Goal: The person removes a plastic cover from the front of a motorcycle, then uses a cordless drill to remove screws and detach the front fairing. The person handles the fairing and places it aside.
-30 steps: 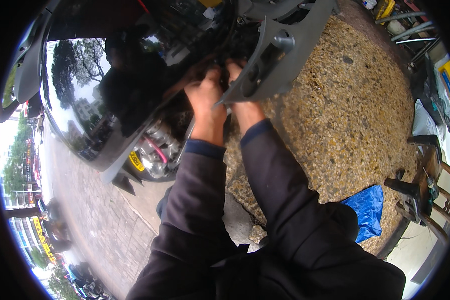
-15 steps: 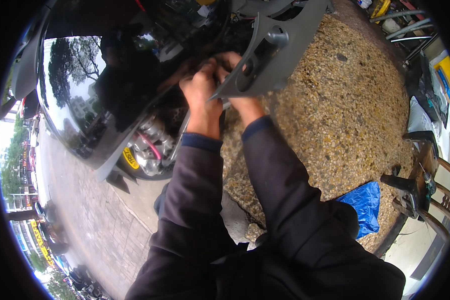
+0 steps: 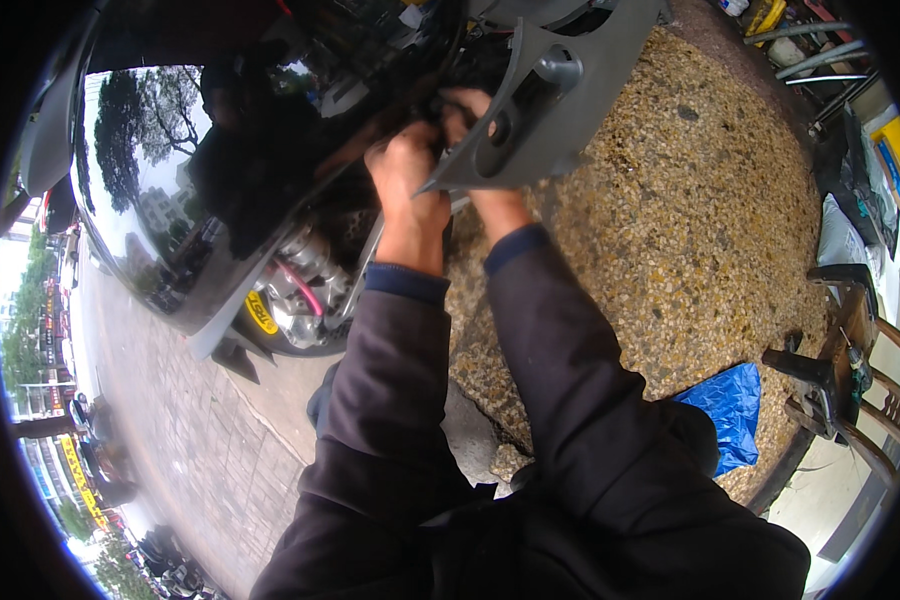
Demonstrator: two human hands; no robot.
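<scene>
A glossy black scooter body [image 3: 260,180] fills the upper left, with a grey plastic trim panel [image 3: 570,115] standing out along its right edge. My left hand [image 3: 408,175] is closed at the gap between the body and the panel, its fingertips blurred and out of sight. Behind the panel passes my right hand [image 3: 467,108], with curled fingers showing past the panel's left edge, close to the left hand. What either hand grips is hidden. Below the left hand, a silver mechanical part [image 3: 315,265] with a pink-red hose [image 3: 300,288] shows under the body.
A yellow oval label [image 3: 261,312] sits low on the scooter near the wheel. Pebbled ground [image 3: 690,230] lies to the right, with a blue plastic sheet [image 3: 735,415] on it. A wooden chair [image 3: 850,350] bearing a tool stands at far right. Paving [image 3: 170,400] stretches left.
My left hand has turned slightly and shifted a little right. My right fingers have drawn up, further from the left hand. The panel has barely moved.
</scene>
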